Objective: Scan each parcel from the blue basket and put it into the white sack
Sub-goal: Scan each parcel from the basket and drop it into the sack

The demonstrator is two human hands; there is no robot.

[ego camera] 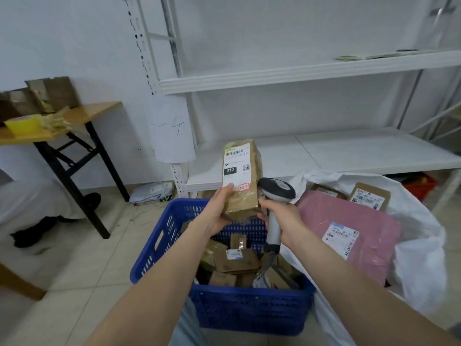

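One white sack is gaping open at three o'clock from the basket. Inside it, one pink mailer with a white label is lying flat, and two small brown boxes are sitting at twelve o'clock from the mailer.

One blue basket with slotted walls is standing on the tiled floor. It is holding a heap of brown cardboard parcels, piled too tightly to count exactly.

One parcel is being held upright above the basket's far rim, at its twelve o'clock. It is a brown box shining with clear tape. Its white label is showing a barcode, a black square reading 010, a QR code and a small red-edged sticker.

One scanner, with a dark head and a pale handle, is sitting just beside the parcel at its three o'clock.

The left hand is gripping the parcel's lower end, thumb on the label. The right hand is wrapping round the scanner's handle.
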